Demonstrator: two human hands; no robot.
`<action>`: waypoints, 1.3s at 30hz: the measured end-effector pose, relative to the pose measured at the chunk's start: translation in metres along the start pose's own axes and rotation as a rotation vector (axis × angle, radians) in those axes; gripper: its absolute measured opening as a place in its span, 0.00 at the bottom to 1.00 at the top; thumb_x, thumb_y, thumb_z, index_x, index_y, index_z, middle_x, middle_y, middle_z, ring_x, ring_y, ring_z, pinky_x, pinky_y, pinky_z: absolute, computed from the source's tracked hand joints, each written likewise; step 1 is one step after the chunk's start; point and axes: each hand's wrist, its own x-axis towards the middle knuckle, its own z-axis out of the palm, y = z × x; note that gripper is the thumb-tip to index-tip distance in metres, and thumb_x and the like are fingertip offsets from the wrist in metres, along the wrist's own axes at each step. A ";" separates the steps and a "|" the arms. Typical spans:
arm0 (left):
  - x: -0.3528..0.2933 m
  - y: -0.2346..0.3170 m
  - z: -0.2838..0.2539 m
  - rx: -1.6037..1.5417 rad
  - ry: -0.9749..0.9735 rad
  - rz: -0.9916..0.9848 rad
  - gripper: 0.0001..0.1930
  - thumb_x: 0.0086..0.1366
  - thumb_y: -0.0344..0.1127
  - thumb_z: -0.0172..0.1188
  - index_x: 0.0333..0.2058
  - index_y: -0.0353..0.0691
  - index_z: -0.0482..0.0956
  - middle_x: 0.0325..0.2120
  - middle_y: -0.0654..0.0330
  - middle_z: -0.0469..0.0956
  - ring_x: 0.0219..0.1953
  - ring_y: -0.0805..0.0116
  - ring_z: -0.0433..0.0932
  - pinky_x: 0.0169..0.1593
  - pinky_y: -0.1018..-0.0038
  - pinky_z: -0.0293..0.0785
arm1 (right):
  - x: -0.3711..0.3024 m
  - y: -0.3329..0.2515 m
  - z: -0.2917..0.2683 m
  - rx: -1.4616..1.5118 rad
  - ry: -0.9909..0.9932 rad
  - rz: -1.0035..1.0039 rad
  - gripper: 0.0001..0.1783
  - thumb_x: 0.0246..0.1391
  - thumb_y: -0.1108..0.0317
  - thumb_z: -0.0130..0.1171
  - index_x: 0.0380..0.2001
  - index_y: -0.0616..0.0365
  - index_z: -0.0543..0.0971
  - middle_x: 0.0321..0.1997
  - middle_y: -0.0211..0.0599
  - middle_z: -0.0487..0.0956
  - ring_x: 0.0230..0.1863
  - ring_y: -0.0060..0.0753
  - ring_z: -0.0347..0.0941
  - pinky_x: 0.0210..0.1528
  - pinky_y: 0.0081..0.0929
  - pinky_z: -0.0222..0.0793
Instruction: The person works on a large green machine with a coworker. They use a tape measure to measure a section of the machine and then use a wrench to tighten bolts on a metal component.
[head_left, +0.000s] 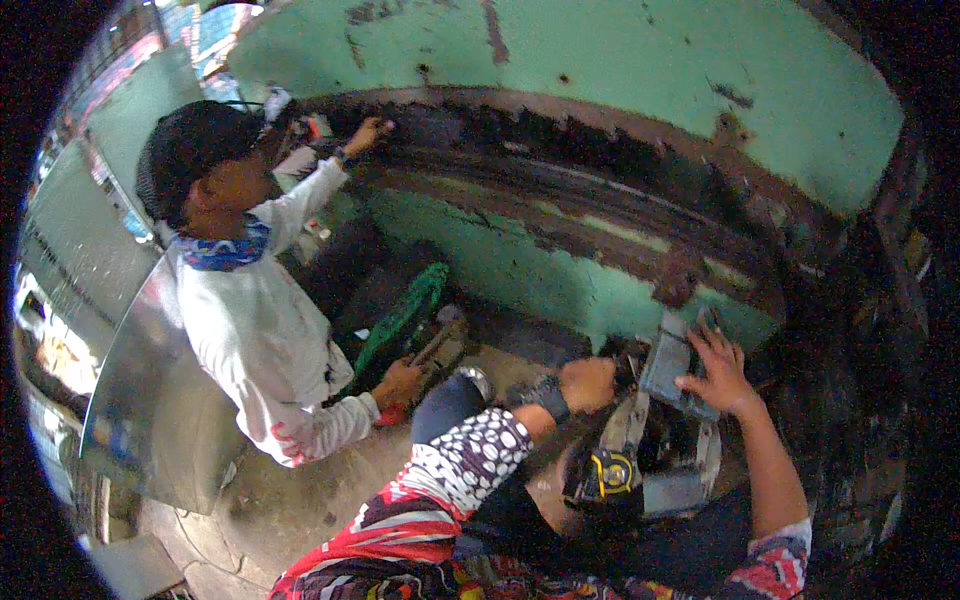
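My left hand point(588, 385), with a dark band at its wrist, is closed in a fist. Something dark shows beside its knuckles, too dim to name. To its right stands a flat grey block or plate point(665, 362), tilted against the lower green panel. My right hand point(722, 372) rests against that grey piece with its fingers spread and its thumb lying on the face. Between my forearms, below the grey piece, is a dark item with a yellow-edged emblem point(612, 473). Beside it are pale strips point(708, 455), partly in shadow.
A large green metal panel point(640, 50) with a rusted, dark curved rail point(560, 150) spans the far side. At the left, a person in a white shirt point(250, 330) reaches to the rail and holds a tool point(440, 342). Green mesh point(400, 320) lies nearby. A glass-like sheet point(150, 400) stands behind them.
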 end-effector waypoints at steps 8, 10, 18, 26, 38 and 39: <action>-0.002 -0.024 -0.028 -0.307 0.273 -0.007 0.16 0.65 0.43 0.57 0.40 0.34 0.78 0.33 0.39 0.80 0.39 0.36 0.79 0.43 0.49 0.76 | 0.009 -0.008 0.014 0.307 0.245 -0.215 0.31 0.59 0.55 0.61 0.63 0.57 0.71 0.66 0.50 0.70 0.68 0.51 0.64 0.69 0.41 0.57; -0.005 -0.033 -0.031 -0.461 0.496 -0.042 0.17 0.68 0.44 0.56 0.42 0.33 0.76 0.36 0.36 0.79 0.41 0.34 0.77 0.44 0.51 0.74 | 0.024 -0.013 0.035 0.315 0.201 -0.284 0.27 0.60 0.58 0.60 0.60 0.60 0.73 0.62 0.51 0.74 0.64 0.52 0.69 0.66 0.39 0.63; -0.026 -0.068 -0.050 -1.007 0.815 -0.214 0.12 0.69 0.36 0.60 0.41 0.30 0.76 0.25 0.69 0.71 0.27 0.82 0.63 0.29 0.80 0.59 | 0.134 -0.053 0.065 -0.080 -0.094 -0.465 0.22 0.59 0.64 0.59 0.55 0.61 0.76 0.52 0.53 0.79 0.58 0.54 0.73 0.61 0.44 0.68; -0.035 -0.048 -0.039 -1.170 0.733 -0.244 0.11 0.70 0.36 0.60 0.40 0.33 0.75 0.26 0.72 0.69 0.26 0.84 0.62 0.28 0.82 0.58 | 0.220 -0.092 0.189 -0.496 -0.428 -0.463 0.17 0.50 0.71 0.61 0.44 0.62 0.83 0.44 0.53 0.83 0.44 0.55 0.81 0.48 0.43 0.77; -0.078 -0.009 -0.092 -1.458 0.608 -0.319 0.08 0.70 0.35 0.61 0.40 0.37 0.76 0.28 0.69 0.74 0.29 0.83 0.67 0.33 0.83 0.63 | 0.238 -0.017 0.330 -0.855 -0.673 -0.143 0.13 0.49 0.68 0.63 0.39 0.58 0.86 0.40 0.38 0.85 0.39 0.48 0.83 0.31 0.51 0.79; -0.082 -0.009 -0.096 -1.481 0.633 -0.307 0.08 0.70 0.35 0.61 0.40 0.38 0.77 0.26 0.70 0.74 0.25 0.84 0.66 0.29 0.83 0.61 | 0.237 -0.014 0.331 -0.877 -0.680 -0.122 0.13 0.49 0.68 0.63 0.39 0.57 0.86 0.40 0.38 0.85 0.39 0.47 0.83 0.30 0.51 0.79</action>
